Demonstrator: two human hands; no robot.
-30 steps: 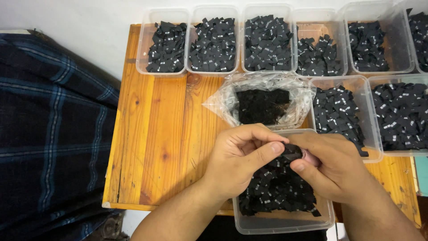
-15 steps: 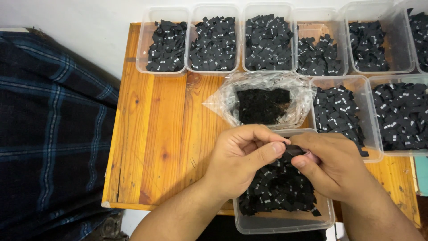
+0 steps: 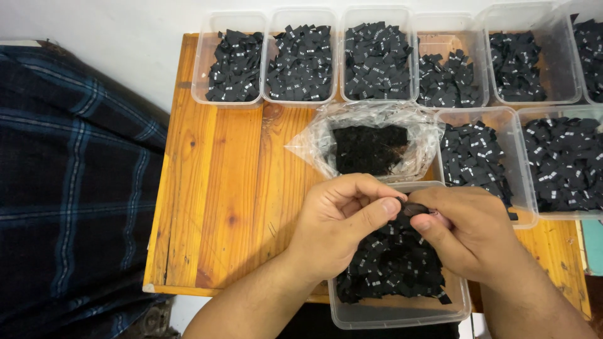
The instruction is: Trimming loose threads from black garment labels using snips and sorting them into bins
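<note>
Both hands, left hand (image 3: 342, 223) and right hand (image 3: 468, 232), pinch one small black label (image 3: 411, 208) together over the near tub (image 3: 402, 314). Tub still heaped; far tubs (image 3: 301, 97) part-filled, lots left.

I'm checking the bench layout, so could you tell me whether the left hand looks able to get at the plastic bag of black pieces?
Probably yes: the left hand is just below the plastic bag, with nothing between them.

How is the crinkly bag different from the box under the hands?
The plastic bag is soft and crumpled; the near box is stiff and straight-walled. The bag holds a dark clumped mass; the box holds loose black tags with white marks. The box is under both hands; the bag lies untouched. Both are clear.
</note>
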